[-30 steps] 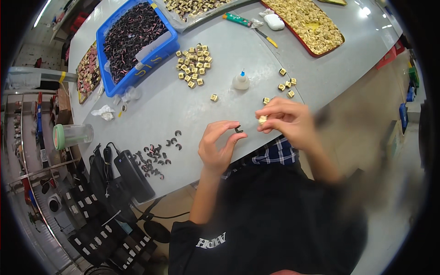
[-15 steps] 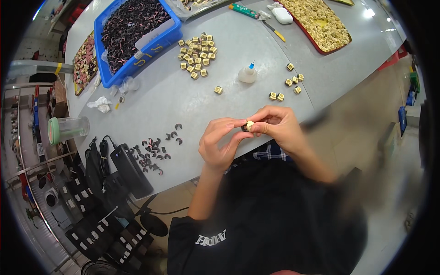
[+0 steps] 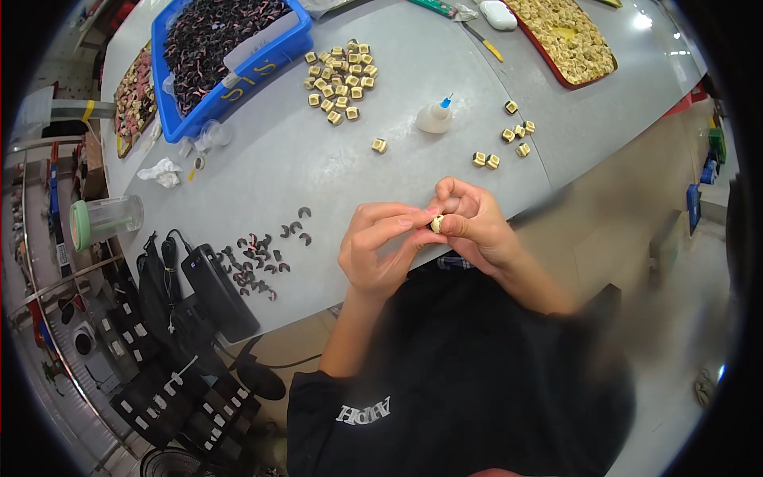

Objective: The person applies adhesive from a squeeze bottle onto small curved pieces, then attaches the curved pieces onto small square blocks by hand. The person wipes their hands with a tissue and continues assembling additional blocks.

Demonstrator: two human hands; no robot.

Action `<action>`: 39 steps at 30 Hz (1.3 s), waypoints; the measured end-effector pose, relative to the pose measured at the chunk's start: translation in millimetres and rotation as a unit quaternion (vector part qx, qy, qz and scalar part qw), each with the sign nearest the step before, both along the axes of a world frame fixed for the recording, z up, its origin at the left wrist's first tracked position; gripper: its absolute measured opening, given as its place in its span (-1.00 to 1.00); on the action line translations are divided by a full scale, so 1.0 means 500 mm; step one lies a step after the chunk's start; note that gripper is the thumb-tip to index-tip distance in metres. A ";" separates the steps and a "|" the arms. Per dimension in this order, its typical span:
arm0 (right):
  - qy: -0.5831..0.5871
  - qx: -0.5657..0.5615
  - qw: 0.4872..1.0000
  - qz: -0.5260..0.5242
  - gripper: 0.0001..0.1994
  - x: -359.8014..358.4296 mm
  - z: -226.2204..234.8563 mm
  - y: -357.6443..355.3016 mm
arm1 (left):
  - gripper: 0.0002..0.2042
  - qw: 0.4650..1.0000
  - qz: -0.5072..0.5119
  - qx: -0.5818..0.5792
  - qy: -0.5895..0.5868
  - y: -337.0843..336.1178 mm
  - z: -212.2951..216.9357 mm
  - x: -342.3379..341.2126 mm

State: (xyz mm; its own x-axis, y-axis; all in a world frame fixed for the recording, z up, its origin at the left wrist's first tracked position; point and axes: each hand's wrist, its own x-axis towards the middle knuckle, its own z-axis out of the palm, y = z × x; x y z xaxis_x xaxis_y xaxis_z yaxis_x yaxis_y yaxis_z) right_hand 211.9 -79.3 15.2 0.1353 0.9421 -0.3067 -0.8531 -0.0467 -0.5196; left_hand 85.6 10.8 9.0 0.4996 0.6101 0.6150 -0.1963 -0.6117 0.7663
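Both hands meet over the near edge of the bench (image 3: 334, 183). The left hand (image 3: 380, 250) and right hand (image 3: 470, 222) pinch one small tan block (image 3: 437, 223) between their fingers. A glue bottle (image 3: 435, 118) stands behind them, well apart.

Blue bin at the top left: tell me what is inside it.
The blue bin is heaped with small dark curved pieces, and a white card lies across them. The pile covers the bin's bottom and whatever is beneath.
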 end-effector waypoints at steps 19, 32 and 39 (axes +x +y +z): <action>0.068 0.053 0.996 -0.008 -0.58 0.006 0.012 0.003 | -0.57 0.994 0.108 -0.028 -0.014 0.022 0.000 -0.001; 0.127 0.041 0.991 0.013 -0.66 -0.004 0.007 0.005 | -0.78 0.997 0.071 0.037 0.016 0.018 -0.003 -0.003; 0.009 0.070 0.997 0.015 -0.65 -0.007 0.013 0.003 | -0.72 0.998 0.043 0.052 0.017 0.012 0.006 0.001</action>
